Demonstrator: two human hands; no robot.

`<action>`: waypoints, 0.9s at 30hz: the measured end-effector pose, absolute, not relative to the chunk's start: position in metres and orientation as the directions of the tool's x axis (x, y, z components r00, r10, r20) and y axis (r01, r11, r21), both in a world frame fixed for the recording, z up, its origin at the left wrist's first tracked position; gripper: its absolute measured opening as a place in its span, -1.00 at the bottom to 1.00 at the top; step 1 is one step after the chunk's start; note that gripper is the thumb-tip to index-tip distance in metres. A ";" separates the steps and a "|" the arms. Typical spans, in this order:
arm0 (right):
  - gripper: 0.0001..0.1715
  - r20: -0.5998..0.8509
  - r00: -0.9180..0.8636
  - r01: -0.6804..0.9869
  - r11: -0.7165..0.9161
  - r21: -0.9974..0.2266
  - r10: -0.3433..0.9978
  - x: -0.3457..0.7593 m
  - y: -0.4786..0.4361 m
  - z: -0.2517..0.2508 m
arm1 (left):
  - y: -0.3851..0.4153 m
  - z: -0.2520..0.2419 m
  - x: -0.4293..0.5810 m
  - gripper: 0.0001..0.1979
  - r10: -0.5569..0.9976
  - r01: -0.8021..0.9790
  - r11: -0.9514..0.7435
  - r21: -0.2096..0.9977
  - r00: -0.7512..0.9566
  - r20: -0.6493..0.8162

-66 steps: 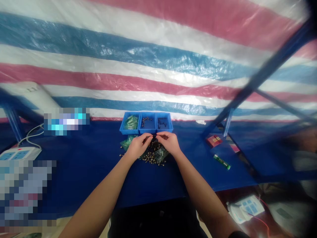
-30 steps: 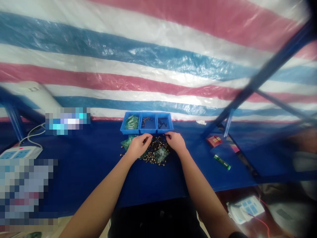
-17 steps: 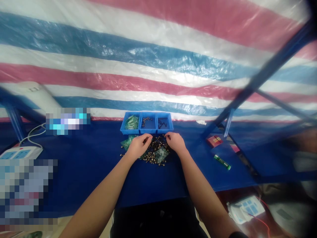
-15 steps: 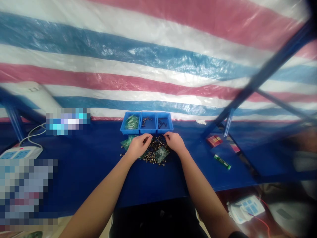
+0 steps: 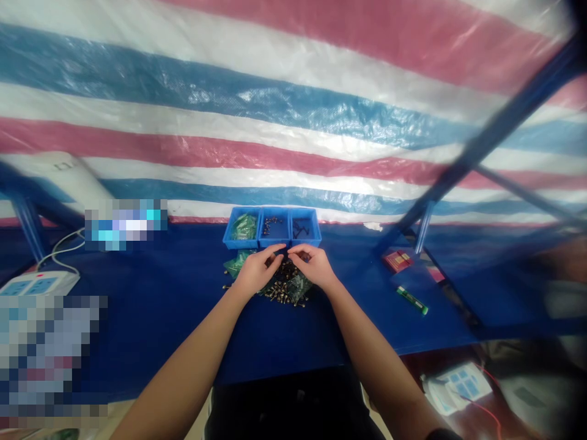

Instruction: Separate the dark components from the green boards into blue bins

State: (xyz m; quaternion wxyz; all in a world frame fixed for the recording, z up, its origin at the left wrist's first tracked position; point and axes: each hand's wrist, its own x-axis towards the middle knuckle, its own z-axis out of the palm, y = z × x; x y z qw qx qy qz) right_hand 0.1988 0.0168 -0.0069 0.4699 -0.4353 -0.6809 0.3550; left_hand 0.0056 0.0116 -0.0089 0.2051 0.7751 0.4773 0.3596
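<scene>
Over a loose pile of small brass-coloured and black screws (image 5: pixel 280 292), my two hands almost meet at the fingertips. My left hand (image 5: pixel 259 270) has its thumb and index finger apart, and I see nothing between them. Opposite it, my right hand (image 5: pixel 315 265) points its fingers left, with a gap between thumb and index finger; anything tiny at the tips is too small to make out. A clear packet (image 5: pixel 300 285) lies on the pile below my right hand. Green packets (image 5: pixel 236 264) lie left of my left hand, partly covered by it.
Three joined blue bins stand behind the pile: the left bin (image 5: pixel 226 238) holds green packets, the middle bin (image 5: pixel 275 242) brass-coloured screws, the right bin (image 5: pixel 315 227) black screws. Rightward lie a red box (image 5: pixel 397 261) and a green tube (image 5: pixel 411 300). A power strip (image 5: pixel 43 282) is at left.
My right hand has moved left towards my left hand, and its pinched fingers have spread. My left hand has stayed in place, its index finger reaching a little further right.
</scene>
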 end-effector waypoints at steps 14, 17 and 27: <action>-0.75 0.436 -0.258 0.435 0.507 -0.744 0.862 0.199 0.013 0.000 | 0.011 -0.005 0.007 -0.65 0.881 0.605 -0.471 0.642 0.283 0.379; -0.77 0.457 -0.263 0.467 0.527 -0.710 0.850 0.200 0.014 -0.001 | 0.011 -0.004 0.008 -0.66 0.881 0.598 -0.472 0.649 0.284 0.379; -0.77 0.457 -0.235 0.469 0.512 -0.720 0.858 0.200 0.015 -0.005 | 0.011 -0.006 0.007 -0.65 0.885 0.601 -0.462 0.652 0.265 0.383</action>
